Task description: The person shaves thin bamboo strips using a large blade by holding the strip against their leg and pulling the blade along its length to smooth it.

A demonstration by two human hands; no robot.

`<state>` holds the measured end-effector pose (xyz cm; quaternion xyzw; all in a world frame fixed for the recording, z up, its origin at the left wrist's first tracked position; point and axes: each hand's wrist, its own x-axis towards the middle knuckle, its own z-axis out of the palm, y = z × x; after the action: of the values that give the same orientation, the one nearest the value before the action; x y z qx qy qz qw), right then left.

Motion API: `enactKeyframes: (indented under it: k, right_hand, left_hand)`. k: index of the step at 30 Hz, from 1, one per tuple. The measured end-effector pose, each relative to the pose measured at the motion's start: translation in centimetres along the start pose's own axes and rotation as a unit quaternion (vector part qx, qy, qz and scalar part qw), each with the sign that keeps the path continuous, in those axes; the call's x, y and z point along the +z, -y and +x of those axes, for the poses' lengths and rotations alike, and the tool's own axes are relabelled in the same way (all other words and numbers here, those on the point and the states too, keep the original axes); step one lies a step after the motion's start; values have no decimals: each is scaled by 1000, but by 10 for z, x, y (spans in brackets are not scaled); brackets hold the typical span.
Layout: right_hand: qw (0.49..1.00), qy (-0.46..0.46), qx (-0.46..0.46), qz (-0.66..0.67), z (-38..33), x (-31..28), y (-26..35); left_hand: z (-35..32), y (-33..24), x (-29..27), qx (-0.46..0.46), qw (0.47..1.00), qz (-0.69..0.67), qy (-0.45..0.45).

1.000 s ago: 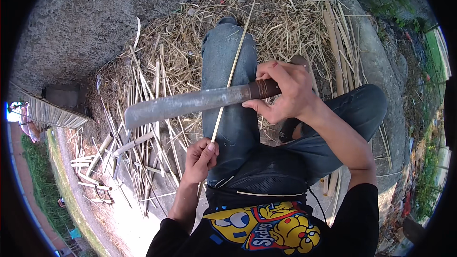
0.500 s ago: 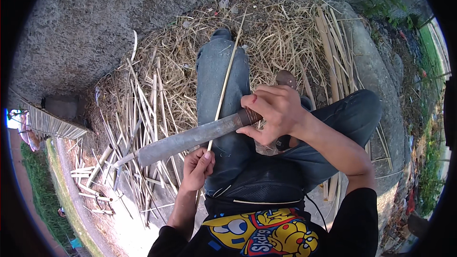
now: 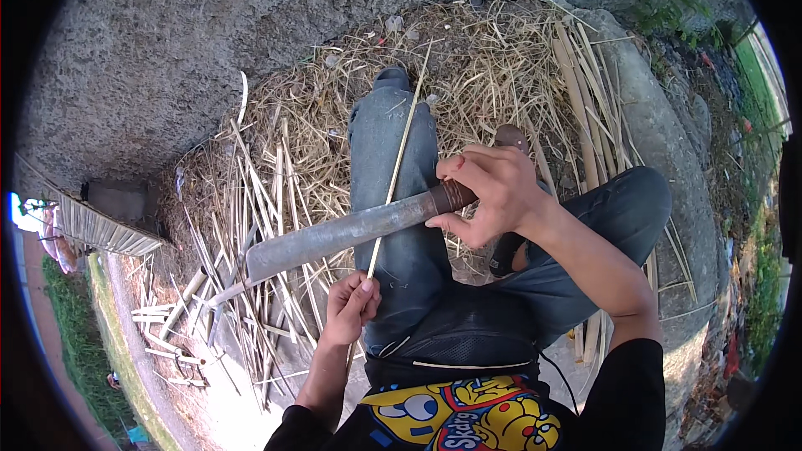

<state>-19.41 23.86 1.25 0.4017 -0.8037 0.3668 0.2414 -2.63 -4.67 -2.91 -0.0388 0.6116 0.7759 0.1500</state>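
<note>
My left hand is closed on a thin pale strip, which looks like split bamboo. The strip slants away over my left thigh, its far end past the knee. In my right hand is a machete, gripped by its dark wrapped handle. Its broad grey blade points left and lies across the strip, just beyond my left fingers. Whether the edge bites into the strip cannot be made out. A rounded brown handle end shows past my right knuckles.
Long split strips lie piled on the left, with shorter cut pieces farther left. Curly shavings cover the ground ahead. Wider slats lie on the right beside a stone ledge. A rough grey wall rises at the far side.
The machete and my right hand have slid slightly away from me along the strip. My left hand keeps its hold on the strip. The whole view has shifted a little.
</note>
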Motion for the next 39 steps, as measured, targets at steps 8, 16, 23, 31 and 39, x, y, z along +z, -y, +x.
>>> enactKeyframes:
  k: [8, 16, 23, 31, 39]
  right_hand:
    - [979, -123, 160, 0, 14, -17, -56]
    - [999, -9, 1, 50, 4, 6, -5]
    - [968, -138, 207, 38, 19, -22, -79]
    - [894, -148, 296, 301, 3, -41, -75]
    - [855, 48, 369, 361, 18, -23, -23]
  left_hand:
    - [-7, 7, -1, 6, 999, -42, 7]
    - [-8, 7, -9, -6, 999, -43, 10]
    - [-13, 13, -10, -2, 997, -75, 18]
    - [-8, -12, 8, 5, 976, 185, -118]
    - [15, -37, 16, 62, 929, 327, -161]
